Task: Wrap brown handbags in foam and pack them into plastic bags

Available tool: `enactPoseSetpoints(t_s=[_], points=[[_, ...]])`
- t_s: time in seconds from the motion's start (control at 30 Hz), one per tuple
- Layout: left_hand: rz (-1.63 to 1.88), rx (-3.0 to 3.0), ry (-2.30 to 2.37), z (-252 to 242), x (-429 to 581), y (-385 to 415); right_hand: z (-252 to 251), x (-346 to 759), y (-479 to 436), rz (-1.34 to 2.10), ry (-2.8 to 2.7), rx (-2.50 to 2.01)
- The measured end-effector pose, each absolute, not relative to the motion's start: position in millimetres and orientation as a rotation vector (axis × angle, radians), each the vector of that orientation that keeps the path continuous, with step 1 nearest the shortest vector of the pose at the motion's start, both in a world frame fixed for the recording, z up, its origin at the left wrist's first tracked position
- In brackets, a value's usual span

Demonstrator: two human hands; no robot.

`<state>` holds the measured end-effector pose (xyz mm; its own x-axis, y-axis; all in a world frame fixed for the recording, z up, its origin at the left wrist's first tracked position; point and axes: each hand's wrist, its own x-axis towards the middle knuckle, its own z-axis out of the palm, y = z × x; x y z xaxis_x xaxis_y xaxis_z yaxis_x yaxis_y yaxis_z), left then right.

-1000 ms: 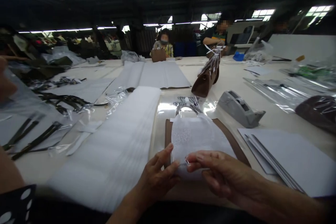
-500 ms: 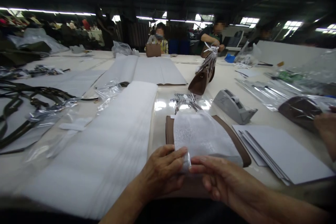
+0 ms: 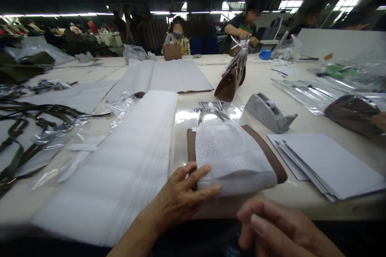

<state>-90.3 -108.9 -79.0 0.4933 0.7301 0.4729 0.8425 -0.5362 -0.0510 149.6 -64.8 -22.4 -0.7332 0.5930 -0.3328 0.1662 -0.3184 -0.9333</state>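
Observation:
A brown handbag point(image 3: 190, 148) lies flat before me, its body partly covered by a white foam sheet point(image 3: 232, 152). The bag's wrapped handles point(image 3: 212, 113) point away from me. My left hand point(image 3: 188, 192) rests over the lower left edge of the sheet, fingers spread and touching it. Apart from the bag, near the table's front edge, is my right hand point(image 3: 271, 229). Its fingers are loosely curled with gaps between them, and I see nothing held there. Beyond the bag's right side stands a grey tape dispenser point(image 3: 267, 112).
To the left lies a long stack of white foam sheets point(image 3: 120, 160), with dark straps point(image 3: 18, 140) farther left. White boards point(image 3: 328, 164) lie at right, near another brown bag point(image 3: 351, 114) touched by another person's hand. A brown bag point(image 3: 230, 84) stands beyond clear plastic.
My right hand has drawn back from the foam sheet toward me. My left hand has gone from pinching the sheet's edge to lying spread on it.

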Motion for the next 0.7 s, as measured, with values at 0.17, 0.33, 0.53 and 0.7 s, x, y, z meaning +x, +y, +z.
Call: enactPoseSetpoints(t_s=[0.17, 0.33, 0.53, 0.7], points=[[-0.402, -2.471, -1.361, -73.2, -87.9, -115.9, -24.3, 133.1, -35.4, 0.967, -2.503, -0.383], [-0.48, -2.374, -1.27, -69.3, -84.3, -110.9, -11.5, 102.9, -2.9, 0.578, -2.754, -0.027], [-0.595, -2.098, -1.225, -95.7, -89.2, -102.6, 32.1, 41.3, 145.1, 0.952, -2.578, -0.637], [-0.296, -2.009, -1.348, -111.9, -92.4, -112.9, 7.3, 15.0, 209.8, 1.357, -2.65, -0.658]])
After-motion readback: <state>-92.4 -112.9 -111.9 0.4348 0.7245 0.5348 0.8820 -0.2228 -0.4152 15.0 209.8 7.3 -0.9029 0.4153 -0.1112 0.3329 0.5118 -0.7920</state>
